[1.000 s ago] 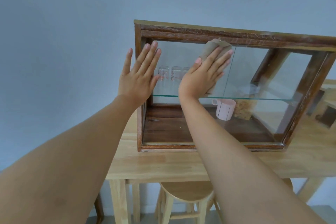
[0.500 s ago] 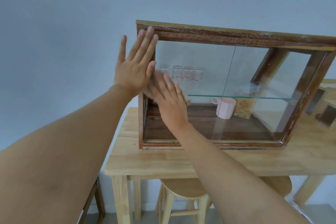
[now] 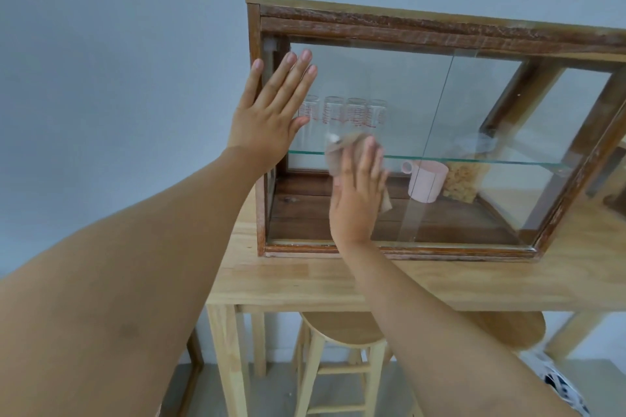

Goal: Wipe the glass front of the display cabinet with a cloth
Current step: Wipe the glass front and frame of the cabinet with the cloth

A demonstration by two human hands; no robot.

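A dark wooden display cabinet (image 3: 423, 29) with a glass front (image 3: 379, 85) stands on a light wooden table (image 3: 305, 281). My left hand (image 3: 267, 115) lies flat and open against the cabinet's left post and the edge of the glass, fingers spread upward. My right hand (image 3: 355, 196) presses a beige cloth (image 3: 338, 154) flat against the lower left part of the glass, at the height of the glass shelf. The cloth shows above my fingers and at the right of my palm.
Inside the cabinet several clear glasses (image 3: 342, 113) stand on the glass shelf (image 3: 474, 159); below it are a pink mug (image 3: 426, 181) and a jar of pale snacks (image 3: 465, 181). A wooden stool (image 3: 342, 335) stands under the table.
My right hand with the cloth swept from the upper middle of the glass down to the left edge, then rightward to the lower left pane. My left hand shifted slightly on the left post.
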